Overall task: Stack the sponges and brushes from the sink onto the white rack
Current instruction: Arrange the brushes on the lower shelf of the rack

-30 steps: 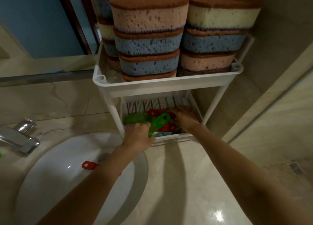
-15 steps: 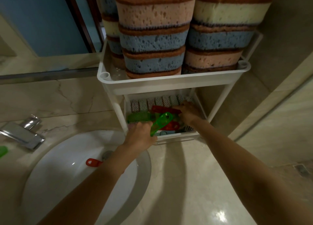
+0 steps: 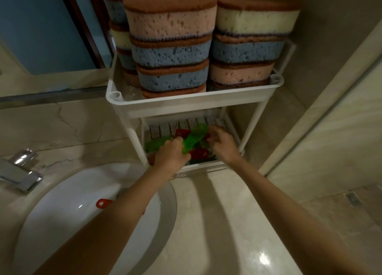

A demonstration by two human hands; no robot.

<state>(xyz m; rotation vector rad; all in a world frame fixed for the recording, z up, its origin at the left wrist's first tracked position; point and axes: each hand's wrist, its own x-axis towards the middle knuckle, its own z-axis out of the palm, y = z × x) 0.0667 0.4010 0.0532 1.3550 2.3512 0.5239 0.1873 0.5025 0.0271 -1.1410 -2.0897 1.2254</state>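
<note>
At the centre of the frame, your left hand is gripping a translucent green brush, fingers curled round its lower end, and is holding it tilted up and to the right over the lower tray of the white rack. Your right hand is reaching into the same tray from the right, its fingers bent down beside the brush's upper end. Whether they are pinching anything cannot be told.

Under both hands, red brushes are lying in the tray, and a row of pale bristled brushes is standing along its back wall. Another green, bristly piece is showing at the tray's left, partly hidden by your left hand.

In the upper half of the frame, stacked sponges – pink, blue and cream layers with brown tops – are filling the rack's top shelf.

At the lower left, the white sink is holding one red brush, partly covered by your left forearm. A chrome faucet is sitting at the left edge – on the marble counter that is running under the rack.
</note>
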